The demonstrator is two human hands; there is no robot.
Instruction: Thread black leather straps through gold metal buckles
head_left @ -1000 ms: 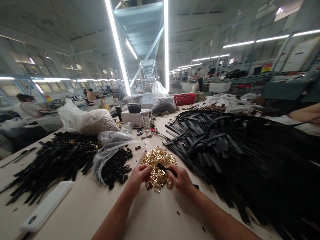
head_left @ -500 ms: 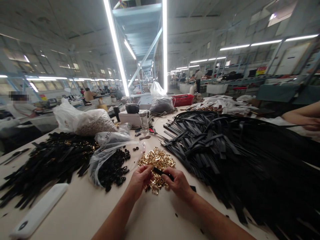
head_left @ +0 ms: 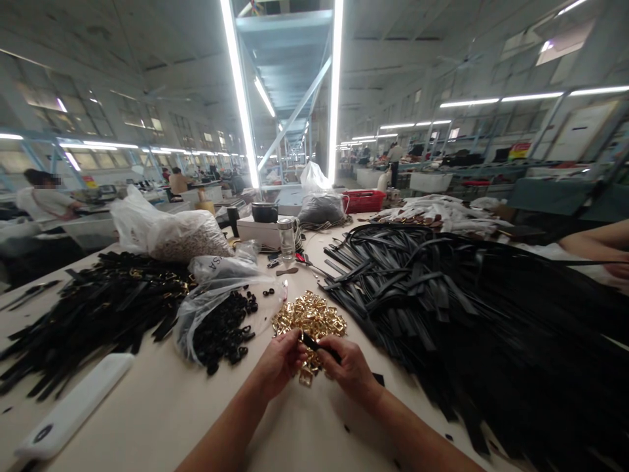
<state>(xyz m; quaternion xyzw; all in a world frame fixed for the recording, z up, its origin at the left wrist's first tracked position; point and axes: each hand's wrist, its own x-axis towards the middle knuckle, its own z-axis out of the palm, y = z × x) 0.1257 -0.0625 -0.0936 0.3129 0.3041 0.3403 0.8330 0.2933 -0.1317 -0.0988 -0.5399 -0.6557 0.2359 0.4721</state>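
Note:
A short black strap (head_left: 310,342) is pinched between the thumb and fingers of my right hand (head_left: 346,368), its far end pointing left. My left hand (head_left: 281,360) is closed at that end, with what looks like a small gold buckle at its fingertips, mostly hidden by the fingers. Both hands are held over the near side of a pile of gold buckles (head_left: 314,314) on the pale table (head_left: 304,432). Left of the pile, black loops (head_left: 223,334) spill from a clear plastic bag (head_left: 189,328).
Black straps, some with gold buckles, lie heaped at left (head_left: 108,295). A large heap of long black straps (head_left: 422,282) covers the right side. A white handheld device (head_left: 78,406) lies near left. Behind are a glass jar (head_left: 285,239) and a red basket (head_left: 363,200). Another person's arm (head_left: 597,242) reaches in at right.
The view has shifted slightly, so the background sits further right. My left hand has turned a little at the strap's end; both hands keep their places over the buckles.

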